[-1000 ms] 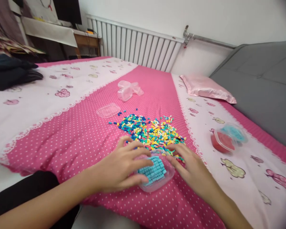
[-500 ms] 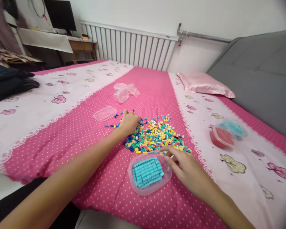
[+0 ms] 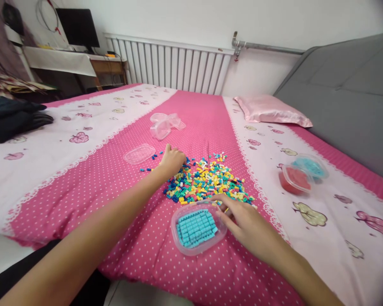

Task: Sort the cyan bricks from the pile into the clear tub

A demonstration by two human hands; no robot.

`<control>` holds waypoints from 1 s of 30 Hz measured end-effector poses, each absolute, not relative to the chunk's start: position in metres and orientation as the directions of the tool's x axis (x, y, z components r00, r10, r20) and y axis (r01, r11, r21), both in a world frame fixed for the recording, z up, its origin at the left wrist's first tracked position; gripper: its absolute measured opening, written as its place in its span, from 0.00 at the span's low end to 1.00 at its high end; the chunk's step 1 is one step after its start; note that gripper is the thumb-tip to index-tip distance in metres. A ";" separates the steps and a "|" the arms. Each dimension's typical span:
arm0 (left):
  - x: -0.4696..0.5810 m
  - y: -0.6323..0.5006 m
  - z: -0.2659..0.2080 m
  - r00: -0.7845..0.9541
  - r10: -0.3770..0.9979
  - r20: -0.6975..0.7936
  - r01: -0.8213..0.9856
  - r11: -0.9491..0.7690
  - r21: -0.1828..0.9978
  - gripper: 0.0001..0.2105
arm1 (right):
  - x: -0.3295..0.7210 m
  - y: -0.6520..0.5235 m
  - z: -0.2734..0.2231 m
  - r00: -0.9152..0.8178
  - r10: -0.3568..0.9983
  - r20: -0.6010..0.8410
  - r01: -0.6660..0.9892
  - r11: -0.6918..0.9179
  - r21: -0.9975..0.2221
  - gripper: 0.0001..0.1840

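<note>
A heap of small building bricks in yellow, blue, green, white and pink lies on the bed. My left hand is at the heap's far left edge, fingers bent down into the bricks; its fingertips are hidden, so whatever they hold cannot be seen. Close to me, at the near side of the heap, a clear plastic container lies flat. Rows of joined turquoise bricks sit inside it. My right hand grips the container's right rim between thumb and fingers.
Left of the heap lies a clear lid, with several clear containers beyond. To the right stand a tub with red contents and one with blue contents. A pink pillow rests near the grey headboard.
My left hand stays at the heap's far left edge with only a slight shift. The right hand keeps hold of the container. The whole view has moved a little.
</note>
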State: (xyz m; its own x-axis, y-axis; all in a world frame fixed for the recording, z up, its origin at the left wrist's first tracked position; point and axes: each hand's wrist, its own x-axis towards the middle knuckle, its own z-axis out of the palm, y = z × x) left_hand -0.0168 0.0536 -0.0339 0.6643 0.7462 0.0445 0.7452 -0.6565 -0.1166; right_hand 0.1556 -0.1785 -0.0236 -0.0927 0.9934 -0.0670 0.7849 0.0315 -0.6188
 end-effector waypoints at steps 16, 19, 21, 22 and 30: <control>-0.023 0.062 -0.036 0.622 0.781 0.056 0.783 -0.621 -0.040 0.17 | 0.161 -0.179 -0.029 -0.125 0.992 -0.034 0.786 0.078 -0.613 0.21; -0.022 0.061 -0.036 0.635 0.767 0.089 0.771 -0.636 -0.017 0.15 | 0.162 -0.179 -0.030 -0.132 0.991 -0.028 0.787 0.088 -0.611 0.21; -0.020 0.061 -0.035 0.642 0.757 0.124 0.763 -0.646 -0.009 0.11 | 0.162 -0.179 -0.030 -0.135 0.990 -0.027 0.786 0.091 -0.611 0.21; -0.019 0.061 -0.035 0.646 0.750 0.143 0.759 -0.651 -0.009 0.11 | 0.162 -0.179 -0.029 -0.136 0.990 -0.027 0.786 0.091 -0.611 0.21; -0.006 0.061 -0.042 0.759 0.629 0.168 0.648 -0.756 -0.094 0.15 | 0.161 -0.181 -0.025 -0.133 0.991 -0.033 0.786 0.085 -0.613 0.20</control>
